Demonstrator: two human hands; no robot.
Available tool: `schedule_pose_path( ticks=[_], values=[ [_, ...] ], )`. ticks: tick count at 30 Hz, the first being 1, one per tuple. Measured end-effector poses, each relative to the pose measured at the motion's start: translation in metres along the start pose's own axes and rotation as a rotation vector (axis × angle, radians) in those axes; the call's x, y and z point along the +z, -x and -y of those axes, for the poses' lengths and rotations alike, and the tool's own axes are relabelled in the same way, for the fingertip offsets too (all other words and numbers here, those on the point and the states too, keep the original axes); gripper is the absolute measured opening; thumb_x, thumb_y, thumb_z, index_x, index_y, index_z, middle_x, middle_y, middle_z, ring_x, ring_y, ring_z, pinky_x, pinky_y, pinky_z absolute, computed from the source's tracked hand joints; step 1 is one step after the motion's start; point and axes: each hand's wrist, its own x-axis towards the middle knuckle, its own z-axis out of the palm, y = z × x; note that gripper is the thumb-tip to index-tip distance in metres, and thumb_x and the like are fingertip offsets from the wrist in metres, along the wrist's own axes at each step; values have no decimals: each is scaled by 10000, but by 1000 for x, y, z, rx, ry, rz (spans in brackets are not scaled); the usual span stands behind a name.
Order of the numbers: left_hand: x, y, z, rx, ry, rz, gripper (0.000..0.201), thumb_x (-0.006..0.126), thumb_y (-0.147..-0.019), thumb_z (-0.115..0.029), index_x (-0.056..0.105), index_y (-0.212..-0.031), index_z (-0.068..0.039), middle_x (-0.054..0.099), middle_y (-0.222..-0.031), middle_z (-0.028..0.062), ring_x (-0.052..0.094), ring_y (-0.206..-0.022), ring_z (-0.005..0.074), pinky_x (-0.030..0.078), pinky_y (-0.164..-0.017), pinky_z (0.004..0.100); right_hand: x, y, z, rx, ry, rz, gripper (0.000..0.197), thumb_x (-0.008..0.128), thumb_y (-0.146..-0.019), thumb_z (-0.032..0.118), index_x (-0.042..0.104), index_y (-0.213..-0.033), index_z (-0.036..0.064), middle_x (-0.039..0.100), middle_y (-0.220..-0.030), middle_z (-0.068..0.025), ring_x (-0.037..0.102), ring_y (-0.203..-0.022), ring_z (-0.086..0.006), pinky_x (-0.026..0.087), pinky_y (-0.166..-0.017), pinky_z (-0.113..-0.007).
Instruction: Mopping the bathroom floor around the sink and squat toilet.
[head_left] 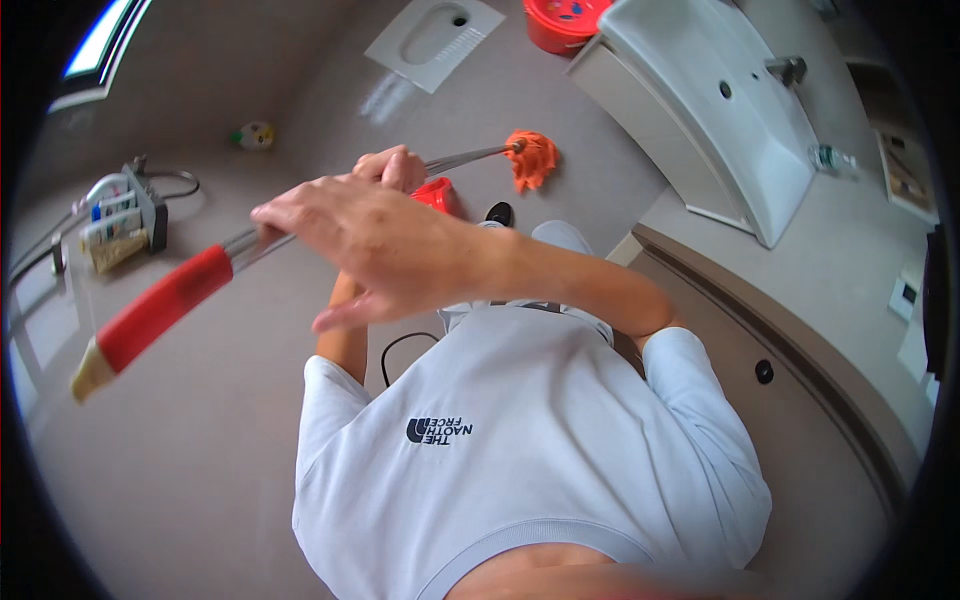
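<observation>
A mop slants across the view, its red grip (165, 305) with a pale end at the near left and its orange mop head (533, 160) on the floor farther off. My left hand (393, 168) is closed around the metal pole, partly hidden behind my right hand. My right arm crosses over my left. My right hand (375, 235) bends its fingers over the pole just beyond the red grip, its thumb sticking out away from the pole. Its fingertips are slightly blurred. Beside the pole, below my left hand, stands a red container (435, 195).
A squat toilet (435, 42) is set in the floor ahead. A red bucket (565, 25) stands beside the cabinet under the white washbasin (690, 90). At left, a wall shelf (155, 215) holds several bottles. A dark shoe (500, 213) shows below me; a door (740, 330) is at right.
</observation>
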Motion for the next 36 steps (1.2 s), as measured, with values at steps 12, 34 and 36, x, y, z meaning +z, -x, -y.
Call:
schedule_pose_path(
  ticks=[12, 34, 36],
  values=[
    [-60, 17, 23, 164, -902, -226, 404, 492, -963, -144, 353, -610, -5, 378, -545, 31, 333, -489, 135, 281, -471, 319, 38, 16, -6, 99, -255, -97, 333, 827, -756, 192, 538, -876, 78, 570, -743, -54, 592, -677, -218, 489, -681, -335],
    [488, 206, 255, 213, -555, 1867, 220, 689, -765, -309, 705, -832, -100, 651, -713, 158, 646, -737, 377, 496, -658, 479, -144, 549, 225, 451, 108, -1759, 312, 400, -976, 109, 280, -689, 133, 275, -524, 11, 281, -491, -133, 340, -583, -350],
    [527, 239, 258, 228, -460, 2094, 229, 689, -760, -307, 711, -840, -94, 650, -715, 161, 650, -753, 373, 495, -675, 480, -129, 567, 256, 456, 237, -1850, 314, 408, -975, 115, 286, -687, 135, 280, -521, 11, 286, -490, -133, 345, -583, -351]
  ],
)
